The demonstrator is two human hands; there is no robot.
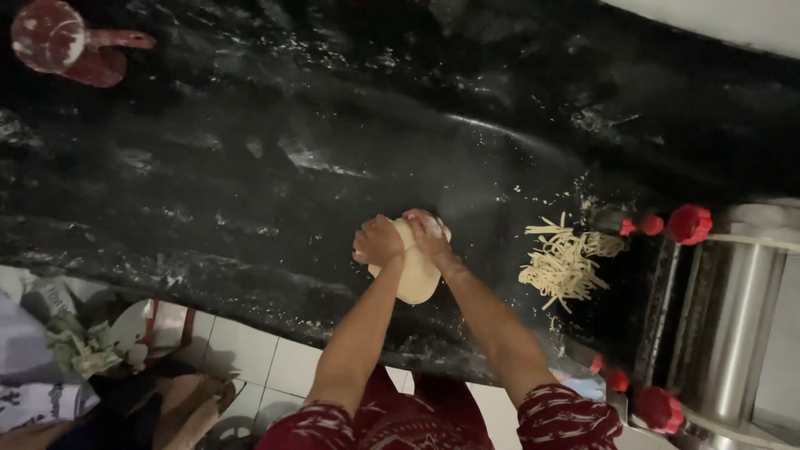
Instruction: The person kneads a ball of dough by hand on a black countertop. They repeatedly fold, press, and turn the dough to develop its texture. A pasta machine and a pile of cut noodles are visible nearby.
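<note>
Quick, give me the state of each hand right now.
Left hand: curled shut, pressing on the lump of dough.
Right hand: closed over the top of the same dough.

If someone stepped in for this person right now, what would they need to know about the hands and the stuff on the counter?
Left hand: pressed down on the pale dough lump, fingers curled over its left edge.
Right hand: on top of the dough too, pushing beside the left.
Dough: sits near the front edge of the black floured counter.
Done: a pile of cut noodle strands lies to the right, beside the steel roller machine with red knobs.
Left: this lump is still thick and uncut.
Also there: a red scoop at the far left corner.
</note>
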